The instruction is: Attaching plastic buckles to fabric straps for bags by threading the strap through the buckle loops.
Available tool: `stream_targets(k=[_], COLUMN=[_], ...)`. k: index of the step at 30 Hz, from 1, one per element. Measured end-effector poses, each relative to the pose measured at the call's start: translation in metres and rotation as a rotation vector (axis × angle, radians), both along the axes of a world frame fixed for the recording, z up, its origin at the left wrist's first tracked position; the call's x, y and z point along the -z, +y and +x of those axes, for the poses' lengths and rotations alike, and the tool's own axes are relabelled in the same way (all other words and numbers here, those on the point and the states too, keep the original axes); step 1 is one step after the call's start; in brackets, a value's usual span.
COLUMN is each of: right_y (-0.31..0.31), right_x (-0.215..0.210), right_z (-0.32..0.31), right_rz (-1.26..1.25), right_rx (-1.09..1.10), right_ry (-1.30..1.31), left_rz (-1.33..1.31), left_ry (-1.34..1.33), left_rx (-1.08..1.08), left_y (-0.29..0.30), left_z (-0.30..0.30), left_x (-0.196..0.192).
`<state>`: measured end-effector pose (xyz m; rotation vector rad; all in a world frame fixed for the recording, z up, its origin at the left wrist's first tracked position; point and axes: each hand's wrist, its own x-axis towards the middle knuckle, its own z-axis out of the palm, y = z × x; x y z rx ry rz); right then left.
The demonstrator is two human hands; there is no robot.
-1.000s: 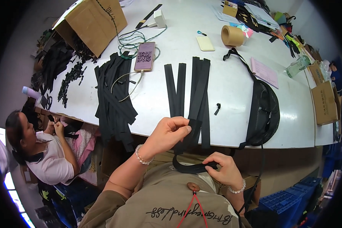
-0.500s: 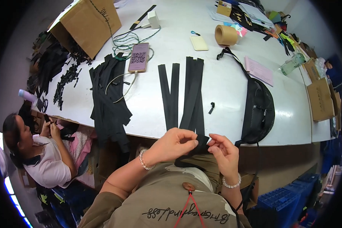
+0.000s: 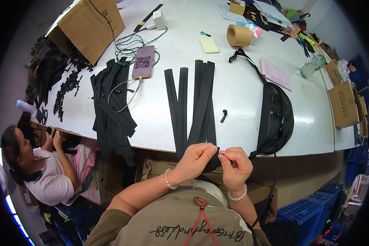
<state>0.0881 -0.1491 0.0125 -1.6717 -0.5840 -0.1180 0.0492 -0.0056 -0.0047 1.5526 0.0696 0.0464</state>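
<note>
Now I see the right hand [image 3: 235, 164] has closed in on the left hand [image 3: 197, 159], which pinches a black tape strip [image 3: 212, 165] just off the white table [image 3: 242, 131]; the right fingertips are narrowed beside it, grip unclear, so both seemingly work one end.

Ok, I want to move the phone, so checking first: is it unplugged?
No, a pale cable is plugged into the near end of the phone.
</note>
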Motion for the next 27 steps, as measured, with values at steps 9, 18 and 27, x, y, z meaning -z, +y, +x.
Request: stream_targets(k=[9, 18, 27], right_y=[0.011, -0.009, -0.022], right_x=[0.016, 0.035, 0.043], right_z=[-0.006, -0.004, 0.001], right_rz=[0.342, 0.408, 0.386], right_rx=[-0.044, 0.075, 0.13], right_ry=[0.407, 0.488, 0.476], left_rz=[-0.259, -0.161, -0.597], left_ry=[0.068, -0.113, 0.253], left_rx=[-0.283, -0.264, -0.118], left_y=[-0.017, -0.048, -0.055], left_z=[0.014, 0.028, 0.03], left_x=[0.007, 0.015, 0.021])
